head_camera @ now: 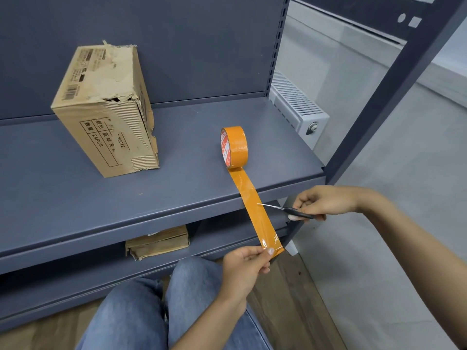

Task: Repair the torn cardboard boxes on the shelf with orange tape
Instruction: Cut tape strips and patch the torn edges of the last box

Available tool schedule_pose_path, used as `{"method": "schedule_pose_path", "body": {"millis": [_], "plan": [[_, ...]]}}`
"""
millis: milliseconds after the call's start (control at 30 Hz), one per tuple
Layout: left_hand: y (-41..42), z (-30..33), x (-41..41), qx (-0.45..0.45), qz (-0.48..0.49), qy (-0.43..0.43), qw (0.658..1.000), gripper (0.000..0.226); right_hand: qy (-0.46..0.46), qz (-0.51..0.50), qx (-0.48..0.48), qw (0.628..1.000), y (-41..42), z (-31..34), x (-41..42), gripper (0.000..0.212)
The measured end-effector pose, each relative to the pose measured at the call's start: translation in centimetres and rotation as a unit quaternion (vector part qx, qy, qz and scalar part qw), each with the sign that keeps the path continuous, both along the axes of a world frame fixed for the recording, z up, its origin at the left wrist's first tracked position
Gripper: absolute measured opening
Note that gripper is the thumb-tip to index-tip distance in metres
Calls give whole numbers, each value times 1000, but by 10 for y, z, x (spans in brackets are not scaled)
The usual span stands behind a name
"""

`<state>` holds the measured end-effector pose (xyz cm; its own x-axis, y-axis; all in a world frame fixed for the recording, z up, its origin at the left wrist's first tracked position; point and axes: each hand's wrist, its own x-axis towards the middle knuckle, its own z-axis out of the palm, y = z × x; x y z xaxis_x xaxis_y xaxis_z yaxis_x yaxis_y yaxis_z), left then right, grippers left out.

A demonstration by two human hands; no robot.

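- Tape strip [255,210] runs taut from the roll [234,147] on the shelf [177,188], its long axis toward 5 o'clock, off the front edge and down.
- Left hand [243,269] pinches the strip's free end at thumb and fingers.
- Right hand [323,202] grips scissors [285,209]; blades reach in from 3 o'clock, tip on the strip, crossing its axis. Nearer hand for the cut: right.
- Strip glossy orange, wrinkled at the pinched end.
- Torn cardboard box [106,109] stands at 10 o'clock from the roll, well apart, no tape visible on it.

"24PCS", "16012" on cardboard box [106,109]
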<state>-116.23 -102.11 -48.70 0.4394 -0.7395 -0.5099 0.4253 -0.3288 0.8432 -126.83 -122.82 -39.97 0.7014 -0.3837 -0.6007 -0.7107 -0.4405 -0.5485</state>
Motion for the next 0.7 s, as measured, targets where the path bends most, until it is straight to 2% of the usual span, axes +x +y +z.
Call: {"method": "schedule_pose_path", "body": {"millis": [100, 267, 533, 700], "plan": [[1, -1, 2, -1, -1, -1, 1000, 10, -1, 3, 12, 1000, -2, -3, 5, 45], [0, -2, 4, 7, -6, -3, 1000, 13, -4, 8, 10, 1000, -3, -6, 12, 59], [1, -3, 13, 28, -25, 33, 999, 15, -41, 11, 9, 999, -5, -13, 9, 55], [4, -4, 20, 34, -53, 41, 997, 8, -55, 4, 26, 998, -9, -16, 6, 18]]}}
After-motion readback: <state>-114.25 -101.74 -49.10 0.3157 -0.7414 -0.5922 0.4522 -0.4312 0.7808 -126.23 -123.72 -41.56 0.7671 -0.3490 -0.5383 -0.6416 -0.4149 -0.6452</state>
